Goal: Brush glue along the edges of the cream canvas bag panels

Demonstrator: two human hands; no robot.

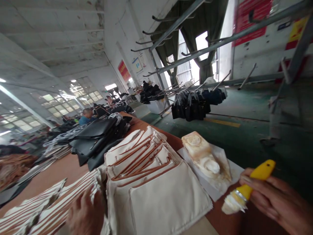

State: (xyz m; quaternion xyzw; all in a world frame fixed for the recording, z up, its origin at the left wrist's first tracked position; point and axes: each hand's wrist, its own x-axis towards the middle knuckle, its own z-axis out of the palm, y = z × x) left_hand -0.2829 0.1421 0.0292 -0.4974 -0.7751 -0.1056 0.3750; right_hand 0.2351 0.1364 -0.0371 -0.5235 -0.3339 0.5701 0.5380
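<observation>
My right hand is closed around the yellow handle of a paintbrush, at the lower right. White paste coats the bristles, which point down and left. My left hand, blurred, is at the bottom left, against the edge of overlapping cream fabric pieces with brown strips. Its fingers look bent, but their grip is unclear. Between my hands lies a fanned stack of cream fabric panels with brown edging. Beyond the brush, a paste-smeared plastic container lies on a white sheet.
Black leather pieces are piled on the brown table beyond the panels. Black bags hang from a metal rack with prongs at the right. A person in blue is farther back on the left.
</observation>
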